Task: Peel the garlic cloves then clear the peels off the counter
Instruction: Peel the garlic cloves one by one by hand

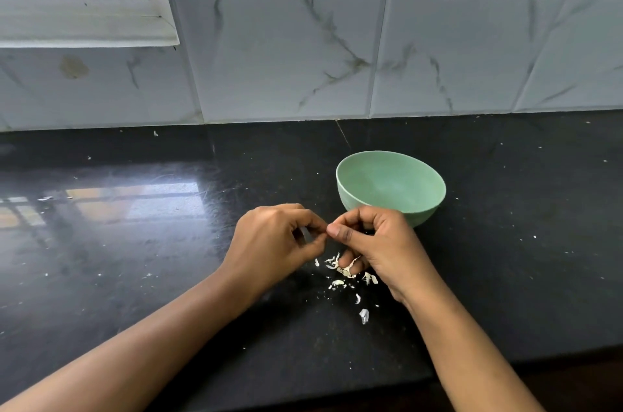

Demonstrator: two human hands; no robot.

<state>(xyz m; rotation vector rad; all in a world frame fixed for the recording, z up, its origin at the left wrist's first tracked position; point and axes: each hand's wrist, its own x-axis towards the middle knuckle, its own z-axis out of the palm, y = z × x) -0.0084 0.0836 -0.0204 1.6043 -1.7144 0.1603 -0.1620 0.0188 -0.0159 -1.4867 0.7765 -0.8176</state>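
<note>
My left hand and my right hand meet fingertip to fingertip just above the black counter, in front of the green bowl. Both have curled fingers that pinch a small garlic clove between them, and the fingers hide almost all of it. Several pale garlic peels lie scattered on the counter under and beside my right hand. One larger peel lies nearer to me. A bit of peel sits against the lower fingers of my right hand. The part of the bowl's inside that I can see holds nothing.
A marbled tile wall rises behind the counter, with a window sill at the upper left. The counter's front edge runs close to me at the lower right. Tiny white flecks dot the dark surface.
</note>
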